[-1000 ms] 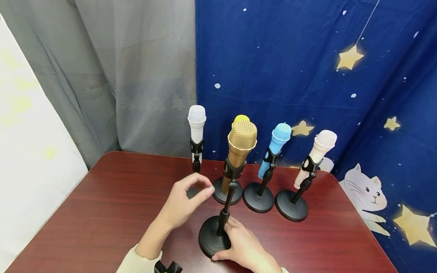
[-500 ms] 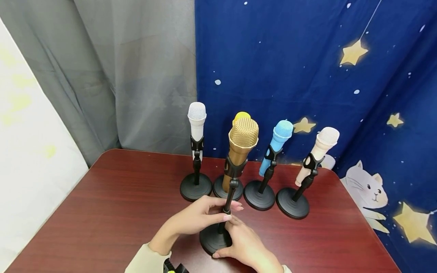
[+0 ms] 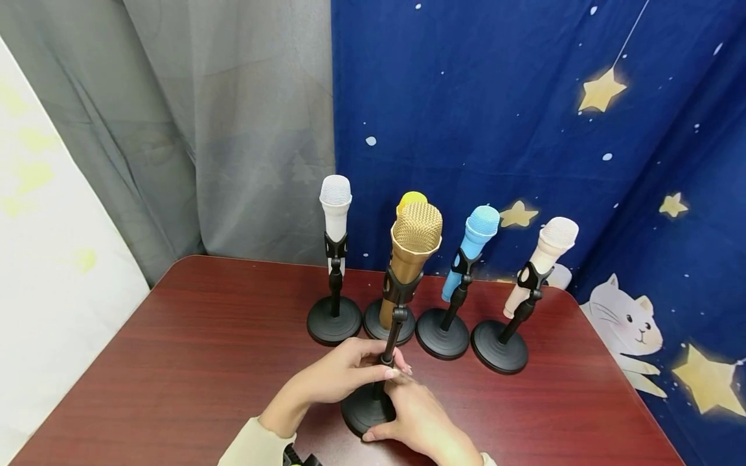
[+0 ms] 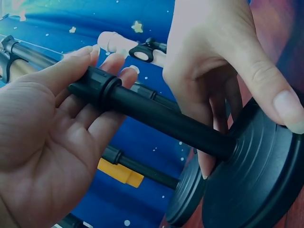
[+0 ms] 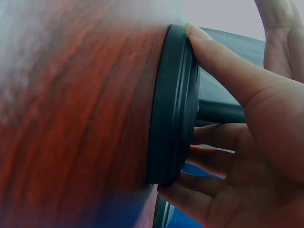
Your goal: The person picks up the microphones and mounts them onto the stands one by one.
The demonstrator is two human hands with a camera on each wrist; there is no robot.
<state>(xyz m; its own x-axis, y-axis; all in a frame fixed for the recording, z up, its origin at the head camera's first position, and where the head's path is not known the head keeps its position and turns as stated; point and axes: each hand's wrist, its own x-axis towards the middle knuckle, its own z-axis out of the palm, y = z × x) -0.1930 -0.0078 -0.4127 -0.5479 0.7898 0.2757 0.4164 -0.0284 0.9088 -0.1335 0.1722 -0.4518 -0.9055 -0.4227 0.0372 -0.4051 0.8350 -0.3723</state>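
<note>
A gold microphone (image 3: pixel 415 236) tilts in the clip of a black desktop microphone stand (image 3: pixel 394 340) near the table's front. My left hand (image 3: pixel 335 378) curls round the stand's pole; in the left wrist view its thumb and fingers surround the ribbed collar (image 4: pixel 97 89). My right hand (image 3: pixel 424 417) grips the round base (image 5: pixel 168 109), thumb on the near edge and fingers on the far edge. The base sits flat on the wood in the right wrist view. The left fingertips show just past the pole, right above the right hand.
Behind stand a white microphone (image 3: pixel 336 207), a yellow-topped one (image 3: pixel 412 197) partly hidden by the gold one, a blue one (image 3: pixel 479 228) and a pale pink one (image 3: pixel 550 246), each on a black stand. Curtains hang behind the red-brown table (image 3: pixel 192 349).
My left hand has come down and right from beside the stand, and its fingers have closed round the pole. The right hand has stayed on the base.
</note>
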